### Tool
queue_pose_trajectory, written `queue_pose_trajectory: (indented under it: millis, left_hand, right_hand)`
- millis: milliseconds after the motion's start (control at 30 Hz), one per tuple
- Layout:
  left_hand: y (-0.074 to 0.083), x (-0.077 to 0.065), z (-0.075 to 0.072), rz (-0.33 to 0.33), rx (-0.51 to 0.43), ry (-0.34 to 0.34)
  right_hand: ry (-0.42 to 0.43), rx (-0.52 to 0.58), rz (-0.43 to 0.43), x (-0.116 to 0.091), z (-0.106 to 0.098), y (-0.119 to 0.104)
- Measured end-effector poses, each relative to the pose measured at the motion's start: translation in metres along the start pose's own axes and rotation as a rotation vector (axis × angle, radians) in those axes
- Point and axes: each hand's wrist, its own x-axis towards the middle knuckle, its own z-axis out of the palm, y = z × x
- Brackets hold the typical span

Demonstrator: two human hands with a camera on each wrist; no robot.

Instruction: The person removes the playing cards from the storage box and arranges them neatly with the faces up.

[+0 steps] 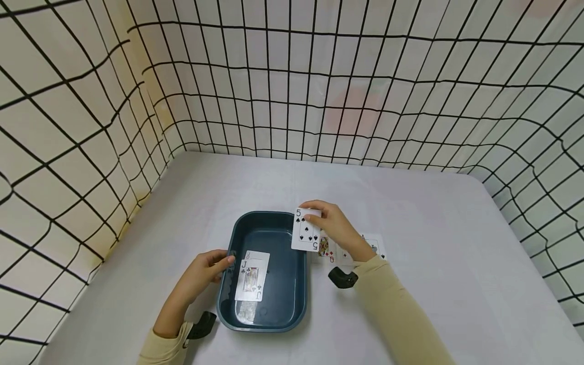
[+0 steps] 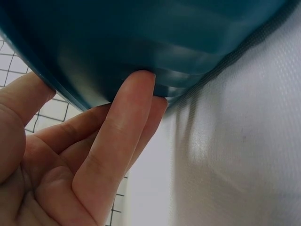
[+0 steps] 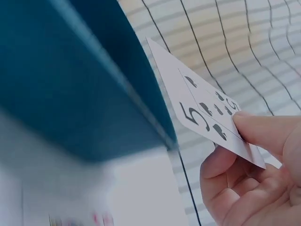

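My right hand (image 1: 335, 223) pinches a five of spades playing card (image 1: 303, 232) between thumb and fingers, over the right rim of a dark blue plastic tub (image 1: 298, 309). Seen from the right wrist, the card (image 3: 202, 108) is tilted and its edge comes near the tub wall (image 3: 94, 94). On the left side my left hand (image 1: 205, 268) holds the tub, its thumb at the rim and its fingers (image 2: 124, 117) against the outer wall. Inside the tub lie a jack of clubs (image 1: 250, 282) and another card (image 1: 259, 257) partly beneath it.
Right of the tub, a row of face-up cards lies on the white table (image 1: 438, 284), among them a red-suited face card (image 1: 325, 247) and an ace (image 1: 376, 244); my right forearm hides some of the row. A black grid net (image 1: 292, 101) surrounds the table's back and sides.
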Motion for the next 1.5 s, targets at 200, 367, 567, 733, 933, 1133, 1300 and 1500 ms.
queue_pose_trajectory:
  millis: [200, 367, 567, 733, 933, 1133, 1300, 1500]
  left_hand:
    - [0.0, 0.0, 0.0, 0.0, -0.005, -0.005]
    - [-0.001, 0.001, 0.001, -0.011, 0.001, -0.002]
    - [-0.001, 0.001, 0.001, -0.014, 0.001, 0.0]
    - [-0.001, 0.001, 0.0, -0.003, -0.005, -0.007]
    - [0.0, 0.001, 0.0, -0.013, -0.002, -0.001]
    - [0.0, 0.002, 0.001, -0.024, 0.015, 0.008]
    - [0.0, 0.001, 0.001, -0.024, 0.009, 0.009]
    - [0.0, 0.001, 0.001, -0.024, 0.005, 0.011]
  right_hand:
    - [0.042, -0.005, 0.06, -0.022, -0.042, 0.026]
    - [0.084, -0.048, 0.188, -0.044, -0.076, 0.05]
    - [0.106, -0.119, 0.259, -0.069, -0.117, 0.079]
    - [0.124, -0.17, 0.333, -0.088, -0.141, 0.092]
    - [0.126, -0.261, 0.38, -0.096, -0.15, 0.104]
    - [0.113, -0.436, 0.365, -0.091, -0.144, 0.112]
    - [0.154, -0.541, 0.339, -0.087, -0.138, 0.114]
    - [0.189, -0.596, 0.305, -0.085, -0.135, 0.114]
